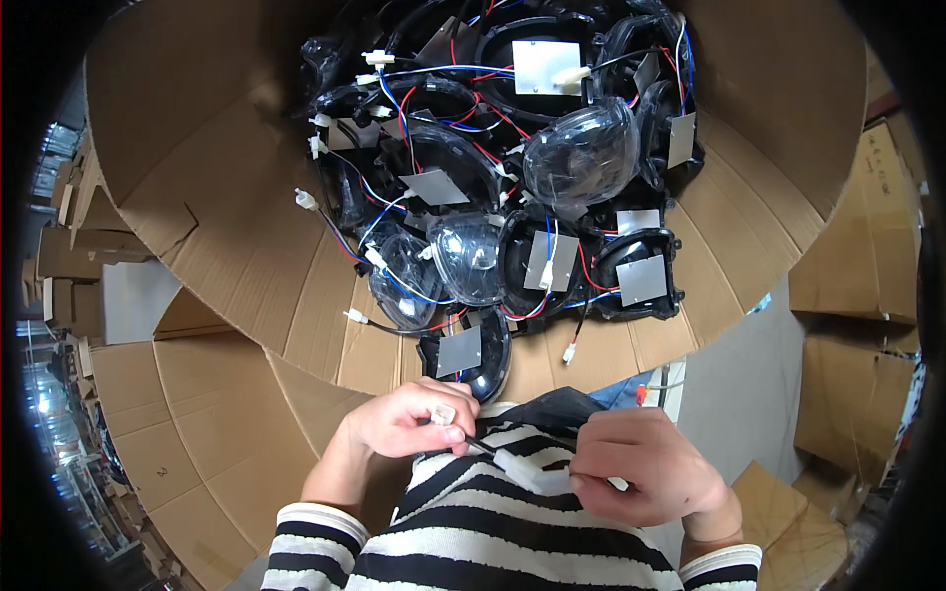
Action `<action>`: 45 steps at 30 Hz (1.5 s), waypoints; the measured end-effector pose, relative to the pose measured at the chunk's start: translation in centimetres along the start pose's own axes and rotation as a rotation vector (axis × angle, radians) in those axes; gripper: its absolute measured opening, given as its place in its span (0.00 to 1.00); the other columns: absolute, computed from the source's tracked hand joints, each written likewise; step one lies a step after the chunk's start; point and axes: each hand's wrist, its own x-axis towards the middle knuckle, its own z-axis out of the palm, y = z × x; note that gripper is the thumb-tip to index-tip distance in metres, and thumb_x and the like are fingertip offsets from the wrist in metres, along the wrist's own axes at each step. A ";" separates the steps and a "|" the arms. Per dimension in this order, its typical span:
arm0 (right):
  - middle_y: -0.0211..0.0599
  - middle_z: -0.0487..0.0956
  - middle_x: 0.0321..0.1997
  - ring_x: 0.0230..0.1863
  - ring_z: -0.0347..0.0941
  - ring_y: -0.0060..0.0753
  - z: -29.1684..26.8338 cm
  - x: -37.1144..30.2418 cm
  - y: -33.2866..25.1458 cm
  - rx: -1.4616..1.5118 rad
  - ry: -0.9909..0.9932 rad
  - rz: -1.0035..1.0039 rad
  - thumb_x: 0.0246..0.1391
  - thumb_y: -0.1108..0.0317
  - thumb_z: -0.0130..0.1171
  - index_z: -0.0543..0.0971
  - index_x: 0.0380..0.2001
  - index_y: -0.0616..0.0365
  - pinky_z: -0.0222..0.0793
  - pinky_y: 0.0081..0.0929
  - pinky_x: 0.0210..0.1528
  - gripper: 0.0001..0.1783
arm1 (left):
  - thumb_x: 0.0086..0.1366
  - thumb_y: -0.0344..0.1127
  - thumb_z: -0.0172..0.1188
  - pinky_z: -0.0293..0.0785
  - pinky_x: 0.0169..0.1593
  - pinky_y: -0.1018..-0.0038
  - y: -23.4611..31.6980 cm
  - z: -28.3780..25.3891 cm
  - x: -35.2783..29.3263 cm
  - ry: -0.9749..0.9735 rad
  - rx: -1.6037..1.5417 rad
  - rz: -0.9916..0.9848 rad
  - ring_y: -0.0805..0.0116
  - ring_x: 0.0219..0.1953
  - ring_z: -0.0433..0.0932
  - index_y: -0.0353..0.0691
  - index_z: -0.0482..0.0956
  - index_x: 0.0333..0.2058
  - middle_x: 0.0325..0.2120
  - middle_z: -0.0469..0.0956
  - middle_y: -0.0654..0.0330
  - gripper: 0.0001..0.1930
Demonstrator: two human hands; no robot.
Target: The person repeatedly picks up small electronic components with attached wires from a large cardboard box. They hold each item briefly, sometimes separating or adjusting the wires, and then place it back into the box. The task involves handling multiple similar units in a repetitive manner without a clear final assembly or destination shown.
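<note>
My left hand (409, 419) is closed, with a small white wire connector (443, 415) pinched at its thumb and fingers. A short dark cable (479, 445) runs from that hand toward a bent white strip (532, 475), whose material I cannot make out. My right hand (645, 468) is closed on the strip's other end, and its curled fingers hide part of it. Both hands are in front of a striped shirt. Just beyond my left hand, a black lamp housing (493, 362) with a grey metal plate lies at the near edge of the pile.
A large open cardboard box (305, 305) holds several lamp units with clear lenses (581, 153), coloured wires and white connectors. More cardboard boxes (852, 236) stand at the right, by a grey floor (734, 394). Box flaps (168, 394) and shelving fill the left.
</note>
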 end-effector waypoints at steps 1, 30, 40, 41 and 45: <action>0.33 0.66 0.16 0.18 0.63 0.36 0.1 0.0 0.0 -0.026 0.005 0.019 0.31 0.78 0.56 0.68 0.16 0.59 0.57 0.28 0.17 0.07 | 0.57 0.31 0.48 0.61 0.31 0.74 0.0 -0.1 -0.1 0.027 0.003 -0.027 0.67 0.23 0.66 0.34 0.70 0.21 0.18 0.72 0.61 0.08; 0.32 0.69 0.37 0.25 0.57 0.13 -5.9 -15.2 14.5 0.115 1.309 0.488 0.54 0.68 0.42 0.72 0.31 0.63 0.54 0.11 0.27 0.11 | 0.60 0.39 0.45 0.55 0.25 0.84 12.5 -3.4 -33.3 2.128 0.819 0.603 0.80 0.21 0.59 0.34 0.70 0.32 0.17 0.61 0.68 0.12; 0.35 0.67 0.18 0.21 0.61 0.24 -6.9 -11.3 18.1 -0.495 0.838 0.660 0.47 0.65 0.49 0.74 0.26 0.66 0.57 0.22 0.24 0.13 | 0.59 0.36 0.48 0.64 0.27 0.81 -14.5 -12.0 -30.9 1.706 0.438 -0.441 0.78 0.23 0.67 0.37 0.74 0.28 0.19 0.71 0.65 0.10; 0.34 0.67 0.17 0.21 0.61 0.23 -7.1 -11.4 18.3 -0.521 0.816 0.682 0.48 0.65 0.48 0.73 0.25 0.66 0.56 0.22 0.24 0.13 | 0.59 0.36 0.47 0.66 0.30 0.80 -15.4 -11.8 -30.6 1.620 0.476 -0.487 0.76 0.25 0.69 0.36 0.74 0.31 0.21 0.72 0.63 0.10; 0.38 0.69 0.17 0.21 0.63 0.26 -7.3 -10.7 16.8 -0.589 0.826 0.707 0.47 0.65 0.47 0.73 0.24 0.67 0.58 0.24 0.24 0.14 | 0.60 0.38 0.44 0.59 0.50 0.75 -10.0 -10.8 -25.1 1.700 0.669 -0.155 0.68 0.45 0.66 0.33 0.65 0.46 0.42 0.69 0.54 0.18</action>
